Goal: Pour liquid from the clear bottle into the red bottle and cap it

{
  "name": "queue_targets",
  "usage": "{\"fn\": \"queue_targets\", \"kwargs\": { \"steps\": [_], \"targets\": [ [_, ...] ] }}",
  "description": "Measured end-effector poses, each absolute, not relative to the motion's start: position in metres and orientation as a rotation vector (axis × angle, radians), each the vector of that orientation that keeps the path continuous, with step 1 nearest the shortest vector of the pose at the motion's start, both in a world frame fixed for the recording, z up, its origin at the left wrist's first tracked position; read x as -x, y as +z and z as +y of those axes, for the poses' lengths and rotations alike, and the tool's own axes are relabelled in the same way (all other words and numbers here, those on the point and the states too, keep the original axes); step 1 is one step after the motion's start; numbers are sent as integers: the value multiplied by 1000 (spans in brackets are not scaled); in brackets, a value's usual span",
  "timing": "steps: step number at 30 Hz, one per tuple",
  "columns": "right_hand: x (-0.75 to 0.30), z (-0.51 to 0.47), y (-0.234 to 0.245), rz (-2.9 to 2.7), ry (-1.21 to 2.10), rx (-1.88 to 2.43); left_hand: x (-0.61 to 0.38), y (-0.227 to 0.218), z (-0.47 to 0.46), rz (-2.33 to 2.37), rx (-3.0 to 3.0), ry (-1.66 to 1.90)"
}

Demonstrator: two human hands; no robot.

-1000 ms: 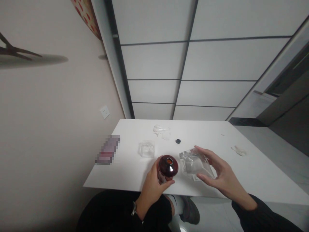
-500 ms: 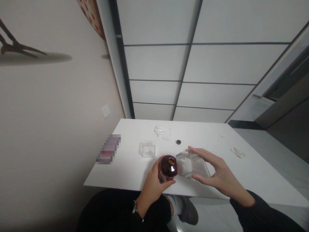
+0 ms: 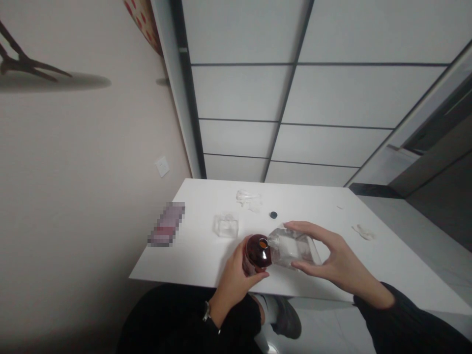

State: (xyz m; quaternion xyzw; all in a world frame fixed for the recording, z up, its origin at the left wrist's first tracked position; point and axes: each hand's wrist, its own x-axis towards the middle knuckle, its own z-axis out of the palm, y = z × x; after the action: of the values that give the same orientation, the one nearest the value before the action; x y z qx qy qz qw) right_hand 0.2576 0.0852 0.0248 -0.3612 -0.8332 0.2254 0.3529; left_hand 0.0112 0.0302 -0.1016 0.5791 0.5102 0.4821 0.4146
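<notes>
I see the left hand (image 3: 231, 281), its fingers (image 3: 250, 276) clamped around a round dark-amber glass bottle (image 3: 257, 253). The right hand (image 3: 341, 263), fingers (image 3: 304, 226) curved apart, grips a clear square glass bottle (image 3: 295, 250), its neck now closed against the amber bottle's mouth above the white table (image 3: 195, 196).

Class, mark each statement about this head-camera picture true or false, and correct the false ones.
1. The left hand grips a dark reddish-brown glass bottle. True.
2. A small round black cap lies on the white table. True.
3. The right hand holds that cap. False: it holds a tilted clear square glass bottle.
4. A lid covers the dark bottle's mouth. False: the mouth is open.
5. Another clear square glass bottle stands on the table. True.
</notes>
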Motion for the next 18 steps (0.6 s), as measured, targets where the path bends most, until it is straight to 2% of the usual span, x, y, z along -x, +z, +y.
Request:
{"fn": "queue_targets", "kwargs": {
  "steps": [18],
  "targets": [
    [-257, 86, 35, -2211, 545, 919, -12, -95, 30, 1303, -1467, 1192]
  ]
}}
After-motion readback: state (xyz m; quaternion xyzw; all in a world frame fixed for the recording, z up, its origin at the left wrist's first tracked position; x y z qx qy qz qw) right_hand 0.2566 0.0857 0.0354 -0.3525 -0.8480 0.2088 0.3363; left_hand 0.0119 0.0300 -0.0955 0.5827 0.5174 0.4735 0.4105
